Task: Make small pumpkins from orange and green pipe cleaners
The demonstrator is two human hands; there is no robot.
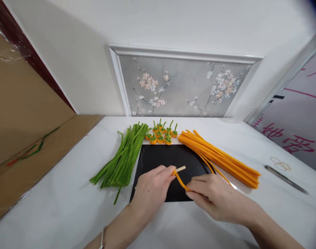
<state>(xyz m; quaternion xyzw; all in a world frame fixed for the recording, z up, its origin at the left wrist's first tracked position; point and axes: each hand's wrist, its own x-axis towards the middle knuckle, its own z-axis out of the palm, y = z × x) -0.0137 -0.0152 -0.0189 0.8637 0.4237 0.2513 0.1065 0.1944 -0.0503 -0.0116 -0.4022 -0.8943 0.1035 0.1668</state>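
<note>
My left hand is closed round a pale flat stick, whose end sticks out to the right past the fingers. An orange pipe cleaner is wound on the stick at my left fingertips, and its loose length runs down to my right hand. There my right thumb and fingers pinch it. Both hands are over a black mat. Behind the mat stands a cluster of small orange pumpkin shapes with green stems and curls.
A bundle of green pipe cleaners lies to the left, a bundle of orange pipe cleaners to the right. Tweezers and rubber bands lie farther right. Cardboard borders the white table on the left; a wall stands behind.
</note>
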